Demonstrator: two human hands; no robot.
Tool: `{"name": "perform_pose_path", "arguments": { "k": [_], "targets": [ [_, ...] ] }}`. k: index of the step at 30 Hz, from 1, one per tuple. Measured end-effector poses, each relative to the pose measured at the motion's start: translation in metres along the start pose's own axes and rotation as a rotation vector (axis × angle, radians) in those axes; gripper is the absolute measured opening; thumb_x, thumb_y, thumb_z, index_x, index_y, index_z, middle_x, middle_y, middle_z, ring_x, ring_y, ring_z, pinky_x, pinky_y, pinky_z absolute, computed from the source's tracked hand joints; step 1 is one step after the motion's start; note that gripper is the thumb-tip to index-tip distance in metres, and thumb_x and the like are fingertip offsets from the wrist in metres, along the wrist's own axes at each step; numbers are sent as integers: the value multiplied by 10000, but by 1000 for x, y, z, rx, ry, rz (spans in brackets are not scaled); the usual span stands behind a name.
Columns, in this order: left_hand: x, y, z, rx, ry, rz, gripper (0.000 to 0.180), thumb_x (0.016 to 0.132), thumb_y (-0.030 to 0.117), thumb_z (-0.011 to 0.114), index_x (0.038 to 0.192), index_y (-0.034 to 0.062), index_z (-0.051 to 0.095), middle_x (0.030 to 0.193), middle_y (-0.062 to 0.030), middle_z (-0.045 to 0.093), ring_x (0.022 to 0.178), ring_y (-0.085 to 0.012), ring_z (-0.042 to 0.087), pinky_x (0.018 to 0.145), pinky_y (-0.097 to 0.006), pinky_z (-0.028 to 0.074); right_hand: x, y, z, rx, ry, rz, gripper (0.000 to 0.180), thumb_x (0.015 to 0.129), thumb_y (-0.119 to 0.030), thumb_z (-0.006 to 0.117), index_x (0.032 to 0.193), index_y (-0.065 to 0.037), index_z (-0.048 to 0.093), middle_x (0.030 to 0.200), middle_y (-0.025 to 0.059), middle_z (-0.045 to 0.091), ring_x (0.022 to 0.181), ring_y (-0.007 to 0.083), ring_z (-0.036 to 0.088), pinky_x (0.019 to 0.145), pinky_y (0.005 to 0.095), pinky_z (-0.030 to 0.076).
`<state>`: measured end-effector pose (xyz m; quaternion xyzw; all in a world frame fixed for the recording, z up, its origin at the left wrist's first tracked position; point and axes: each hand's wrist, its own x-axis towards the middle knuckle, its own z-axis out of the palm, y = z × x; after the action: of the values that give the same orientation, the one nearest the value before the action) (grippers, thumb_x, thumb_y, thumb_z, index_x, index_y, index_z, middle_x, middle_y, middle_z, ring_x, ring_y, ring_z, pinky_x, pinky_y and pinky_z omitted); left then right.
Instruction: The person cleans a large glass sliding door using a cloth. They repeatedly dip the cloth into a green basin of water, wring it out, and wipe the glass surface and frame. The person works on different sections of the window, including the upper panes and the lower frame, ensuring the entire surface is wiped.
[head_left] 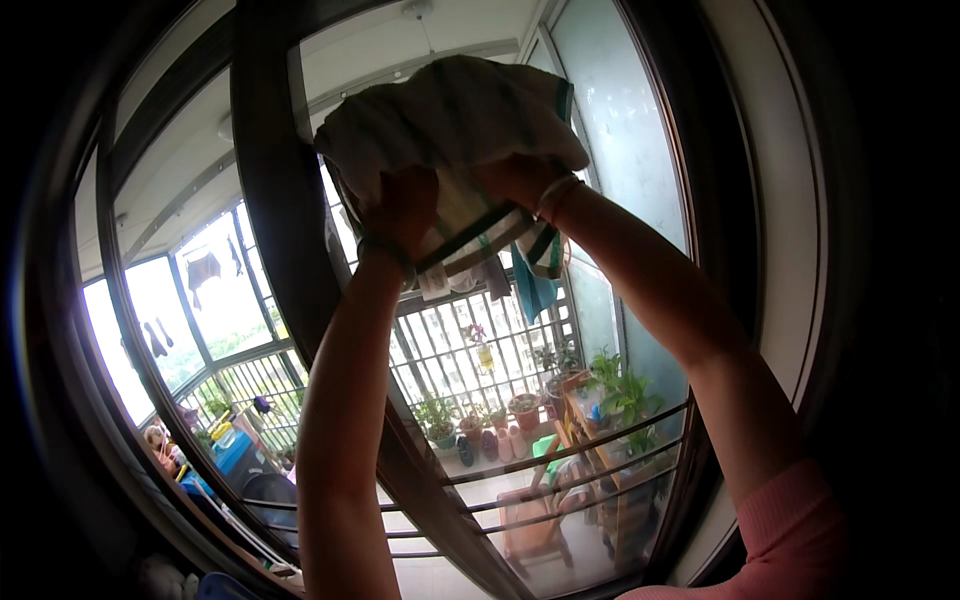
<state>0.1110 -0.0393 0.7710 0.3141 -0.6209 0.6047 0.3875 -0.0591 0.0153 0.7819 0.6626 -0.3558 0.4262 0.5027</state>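
In the head view, both arms are raised high toward a window pane [620, 130]. The left hand [400, 210] is closed on the lower edge of a white cloth [450, 110] with dark green stripes, and the right hand [520, 180] grips the same cloth just beside it, with a thin bracelet [553, 195] on its wrist. The cloth is bunched up and sits near the top of the picture, against the glass and beside the dark window frame [270, 170]; whether it really touches the glass I cannot tell, as the view bends strongly here. Below, behind the glass, potted plants [440, 420] stand along a white railing [450, 345], and some laundry [530, 285] hangs above them. The right arm has a pink sleeve [790, 520].
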Motion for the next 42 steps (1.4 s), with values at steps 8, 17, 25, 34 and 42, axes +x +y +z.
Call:
{"name": "perform_pose_path", "arguments": {
  "k": [8,17,25,34,42],
  "targets": [
    [53,-44,26,82,173,78,157,799,138,550,862,58,668,865,-136,684,815,-295,682,721,-447,535,65,19,-1,73,29,-63,443,959,-347,402,1266,-75,569,1279,151,575,1234,289,504,1062,380,350],
    [114,-81,38,278,197,164,164,816,165,521,914,76,618,849,-119,656,800,-265,668,744,-461,514,135,40,-12,-337,-391,86,328,919,-333,507,1139,-128,638,1095,137,663,1028,283,642,894,400,485],
    [149,-109,112,253,346,181,250,847,168,512,1061,58,581,1063,-166,626,1031,-309,607,924,-573,438,129,42,-14,-232,-170,41,304,930,-283,482,1157,-135,620,1159,118,641,1104,254,599,952,381,444],
    [21,-23,27,145,-23,121,181,837,134,520,944,60,646,929,-142,666,878,-277,666,799,-437,529,3,10,17,-110,79,143,381,945,-334,460,1277,-172,553,1261,92,591,1216,218,522,1062,372,355],
    [-93,77,40,-362,-457,-56,265,858,244,518,1056,94,612,1124,-127,598,1081,-256,577,928,-424,452,-139,-24,21,122,-267,347,408,918,-349,485,1252,-127,563,1268,101,581,1224,259,505,1073,388,344]
  ]
}}
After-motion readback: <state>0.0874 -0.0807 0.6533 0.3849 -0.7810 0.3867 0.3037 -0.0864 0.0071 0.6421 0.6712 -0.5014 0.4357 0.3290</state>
